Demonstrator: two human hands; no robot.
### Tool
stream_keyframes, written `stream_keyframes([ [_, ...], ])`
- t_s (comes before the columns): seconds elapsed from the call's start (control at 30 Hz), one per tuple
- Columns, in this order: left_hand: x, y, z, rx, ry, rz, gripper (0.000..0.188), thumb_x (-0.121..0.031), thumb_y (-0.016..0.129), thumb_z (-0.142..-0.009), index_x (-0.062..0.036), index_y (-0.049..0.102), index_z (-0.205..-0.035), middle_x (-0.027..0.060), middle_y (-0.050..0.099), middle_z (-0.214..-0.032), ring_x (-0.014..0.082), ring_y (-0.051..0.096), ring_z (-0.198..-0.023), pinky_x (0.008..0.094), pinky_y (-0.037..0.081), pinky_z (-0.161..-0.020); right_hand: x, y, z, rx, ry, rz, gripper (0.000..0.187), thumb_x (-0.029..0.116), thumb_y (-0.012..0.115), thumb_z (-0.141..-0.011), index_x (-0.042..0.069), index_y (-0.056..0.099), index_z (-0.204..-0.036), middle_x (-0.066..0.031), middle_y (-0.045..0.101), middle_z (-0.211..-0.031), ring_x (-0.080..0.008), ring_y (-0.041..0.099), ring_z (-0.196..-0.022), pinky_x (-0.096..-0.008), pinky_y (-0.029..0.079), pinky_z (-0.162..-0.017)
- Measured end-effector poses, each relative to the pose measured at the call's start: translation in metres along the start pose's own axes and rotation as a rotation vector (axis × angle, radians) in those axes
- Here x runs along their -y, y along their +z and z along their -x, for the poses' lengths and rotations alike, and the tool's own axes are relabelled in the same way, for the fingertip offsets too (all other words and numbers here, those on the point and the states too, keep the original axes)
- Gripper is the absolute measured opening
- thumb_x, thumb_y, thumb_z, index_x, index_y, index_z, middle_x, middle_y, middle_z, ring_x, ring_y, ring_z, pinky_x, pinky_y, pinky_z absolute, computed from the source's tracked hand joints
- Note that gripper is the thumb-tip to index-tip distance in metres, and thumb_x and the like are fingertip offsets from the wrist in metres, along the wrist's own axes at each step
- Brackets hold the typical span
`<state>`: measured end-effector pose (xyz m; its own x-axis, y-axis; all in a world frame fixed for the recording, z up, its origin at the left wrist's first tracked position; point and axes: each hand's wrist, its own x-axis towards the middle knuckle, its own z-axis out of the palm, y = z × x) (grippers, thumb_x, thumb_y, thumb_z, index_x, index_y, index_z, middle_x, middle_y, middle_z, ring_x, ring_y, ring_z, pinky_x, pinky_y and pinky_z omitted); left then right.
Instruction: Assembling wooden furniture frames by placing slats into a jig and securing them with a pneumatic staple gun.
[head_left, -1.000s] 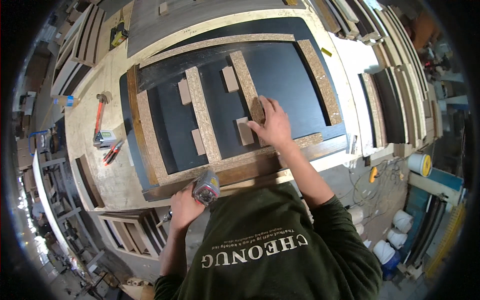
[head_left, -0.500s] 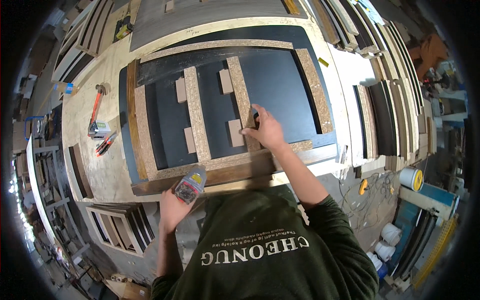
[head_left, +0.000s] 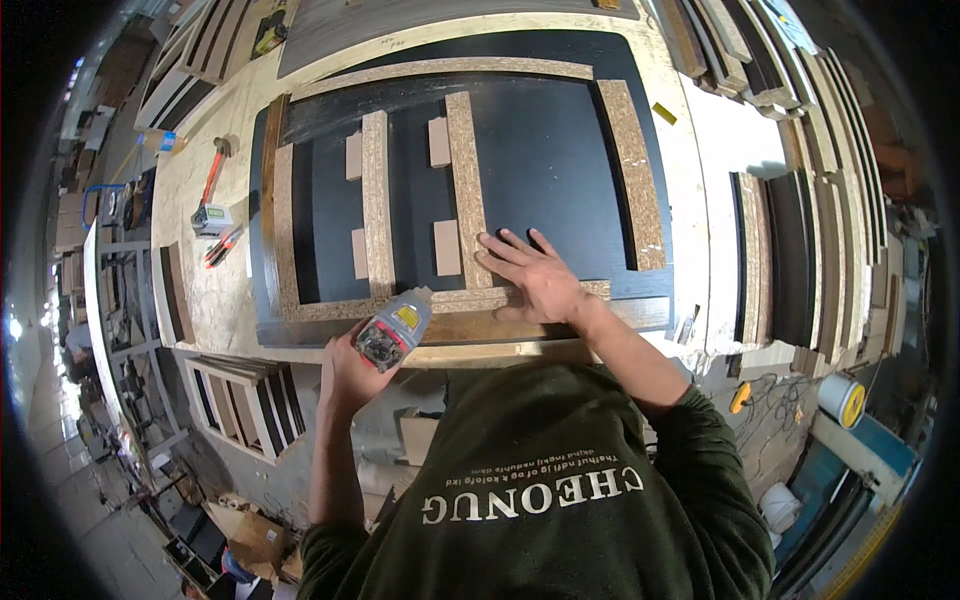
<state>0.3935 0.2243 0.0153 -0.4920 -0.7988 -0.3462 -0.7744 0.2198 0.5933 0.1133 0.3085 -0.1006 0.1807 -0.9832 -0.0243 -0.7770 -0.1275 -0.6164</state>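
The right hand [head_left: 545, 287], splayed, meets a chipboard strip [head_left: 465, 183] near its six-o'clock end, likely stiff and best pinched edge-to-edge; the left hand [head_left: 352, 368] grips a grey tool [head_left: 404, 318].

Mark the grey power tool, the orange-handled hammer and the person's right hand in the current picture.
Grey power tool [head_left: 398, 326]: head view, on the middle of its body.
Orange-handled hammer [head_left: 213, 177]: head view, partway along its handle.
Right hand [head_left: 545, 287]: head view, on the back of the hand.
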Motion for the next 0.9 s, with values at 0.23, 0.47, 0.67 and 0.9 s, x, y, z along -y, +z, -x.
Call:
stream_keyframes([
  [0.23, -0.023, 0.007, -0.020, 0.141, 0.051, -0.166, 0.042, -0.024, 0.074, -0.068, -0.0065, 0.064, -0.105, 0.0182, 0.067, -0.088, 0.0371, 0.063, -0.084, 0.0403, 0.051, -0.071, -0.004, 0.004, 0.003, 0.002, 0.010, -0.108, 0.081, 0.031, 0.072, -0.070, 0.013, 0.038, -0.141, -0.0077, 0.028, -0.151, -0.0301, 0.025, -0.140, -0.0537, 0.013, -0.114],
  [0.47, -0.032, 0.015, -0.038, 0.209, 0.056, -0.204, 0.044, -0.023, 0.073, -0.067, -0.0062, 0.064, -0.107, 0.0183, 0.067, -0.087, 0.0366, 0.063, -0.085, 0.0406, 0.051, -0.074, 0.002, 0.002, -0.002, 0.091, 0.013, -0.021, 0.083, 0.030, 0.070, -0.072, 0.012, 0.033, -0.144, -0.0039, 0.021, -0.154, -0.0264, 0.022, -0.141, -0.0537, 0.011, -0.115],
  [0.67, -0.034, 0.015, -0.045, 0.199, 0.094, -0.253, 0.047, -0.022, 0.073, -0.066, -0.0029, 0.063, -0.108, 0.0191, 0.066, -0.086, 0.0358, 0.064, -0.084, 0.0403, 0.051, -0.075, -0.006, 0.002, -0.003, 0.070, -0.007, -0.052, 0.083, 0.032, 0.070, -0.070, 0.014, 0.034, -0.143, -0.0056, 0.026, -0.152, -0.0273, 0.024, -0.140, -0.0553, 0.011, -0.114],
  [0.9, -0.024, 0.008, -0.041, 0.220, 0.115, -0.309, 0.065, -0.028, 0.080, -0.063, 0.0004, 0.058, -0.117, 0.0211, 0.066, -0.096, 0.0336, 0.066, -0.090, 0.0397, 0.051, -0.081, -0.019, -0.007, -0.003, 0.134, -0.071, -0.079, 0.083, 0.034, 0.070, -0.069, 0.012, 0.035, -0.142, -0.0051, 0.026, -0.152, -0.0253, 0.025, -0.140, -0.0530, 0.009, -0.115],
])
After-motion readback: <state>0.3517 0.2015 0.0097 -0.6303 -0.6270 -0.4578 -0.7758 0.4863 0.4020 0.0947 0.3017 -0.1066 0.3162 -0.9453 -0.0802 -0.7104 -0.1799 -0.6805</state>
